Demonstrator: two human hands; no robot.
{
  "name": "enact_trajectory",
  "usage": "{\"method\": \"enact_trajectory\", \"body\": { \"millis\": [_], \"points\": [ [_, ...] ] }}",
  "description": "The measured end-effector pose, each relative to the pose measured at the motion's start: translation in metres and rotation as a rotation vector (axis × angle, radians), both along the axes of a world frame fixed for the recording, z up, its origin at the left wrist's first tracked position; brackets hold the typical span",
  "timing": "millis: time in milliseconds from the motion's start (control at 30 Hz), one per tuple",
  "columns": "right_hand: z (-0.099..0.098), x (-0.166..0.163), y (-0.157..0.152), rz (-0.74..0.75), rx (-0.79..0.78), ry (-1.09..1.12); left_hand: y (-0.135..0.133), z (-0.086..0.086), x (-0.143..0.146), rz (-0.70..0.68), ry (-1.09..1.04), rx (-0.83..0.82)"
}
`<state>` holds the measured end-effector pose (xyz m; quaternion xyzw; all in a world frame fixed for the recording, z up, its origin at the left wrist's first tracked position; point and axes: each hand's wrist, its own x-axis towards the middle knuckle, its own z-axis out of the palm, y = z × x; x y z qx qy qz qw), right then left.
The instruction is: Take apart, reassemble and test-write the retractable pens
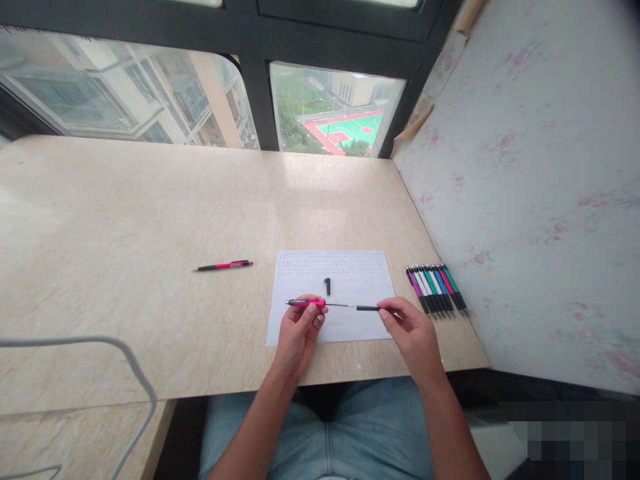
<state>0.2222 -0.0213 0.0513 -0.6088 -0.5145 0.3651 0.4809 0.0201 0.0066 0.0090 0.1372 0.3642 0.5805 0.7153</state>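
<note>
Pink pen (306, 303) pinched in left hand (301, 330), black grip (367, 308) just apart, pinched in right hand (412, 330)

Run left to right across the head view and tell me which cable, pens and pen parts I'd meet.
Grey cable → pink-and-black pen → pink barrel in the left hand → thin refill → black sleeve in the right hand → row of pens.

A grey cable (135, 365) curves at left, a floral wall (545, 173) stands right, and a window (260, 100) frames a sports court (345, 129)
</note>
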Motion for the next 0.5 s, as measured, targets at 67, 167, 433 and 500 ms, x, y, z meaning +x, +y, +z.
{"method": "enact_trajectory", "body": {
  "millis": [67, 167, 433, 500],
  "points": [
    [0.000, -0.003, 0.001, 0.006, 0.013, -0.014, 0.000, 0.000, 0.000, -0.007, 0.010, -0.001],
    [-0.001, -0.009, 0.003, 0.036, 0.026, -0.045, 0.000, 0.000, 0.001, -0.030, 0.023, 0.010],
    [-0.003, -0.037, 0.009, 0.113, 0.064, -0.078, -0.003, 0.003, 0.003, -0.102, 0.067, 0.048],
    [-0.003, -0.041, 0.009, 0.115, 0.064, -0.078, -0.003, 0.003, 0.003, -0.094, 0.062, 0.048]
  ]
}}
